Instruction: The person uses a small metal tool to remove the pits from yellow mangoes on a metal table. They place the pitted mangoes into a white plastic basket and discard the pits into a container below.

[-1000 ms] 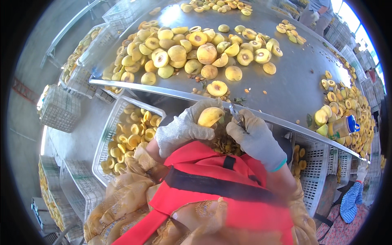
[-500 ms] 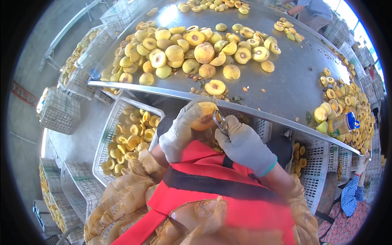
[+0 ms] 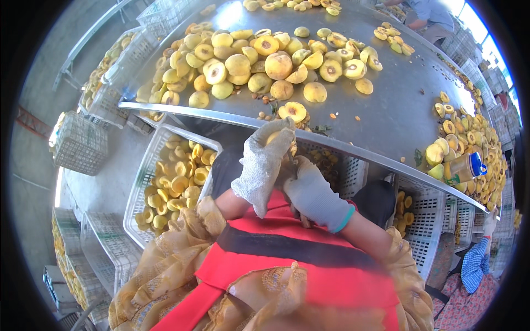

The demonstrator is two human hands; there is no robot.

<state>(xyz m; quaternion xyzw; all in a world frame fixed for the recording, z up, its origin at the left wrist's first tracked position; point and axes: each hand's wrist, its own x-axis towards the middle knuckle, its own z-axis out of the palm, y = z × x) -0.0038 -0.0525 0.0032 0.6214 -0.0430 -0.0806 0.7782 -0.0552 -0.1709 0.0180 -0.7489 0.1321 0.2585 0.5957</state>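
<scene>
Just off the near edge of a metal table [image 3: 381, 121], my left hand [image 3: 264, 165], in a whitish work glove, is closed round a halved peach [image 3: 272, 138]. The glove hides most of the fruit. My right hand [image 3: 316, 194], in a grey glove with a green cuff, grips a pitting tool [image 3: 305, 222]. Its handle end sticks out below the palm, while its metal head is mostly hidden between my hands. Beyond them on the table lies a heap of peach halves [image 3: 281, 65], several with stones still in.
A white crate [image 3: 135, 193] of pitted halves stands at my left, another crate [image 3: 430, 231] at my right. A blue-lidded jar [image 3: 464, 167] lies by the right-hand peach pile. A co-worker's sleeve [image 3: 473, 270] shows at the right; another person [image 3: 428, 19] stands across the table.
My left hand has turned, so its back now covers the peach half. The tool's metal loop, visible against the fruit before, has dropped between my hands, and its handle end now shows.
</scene>
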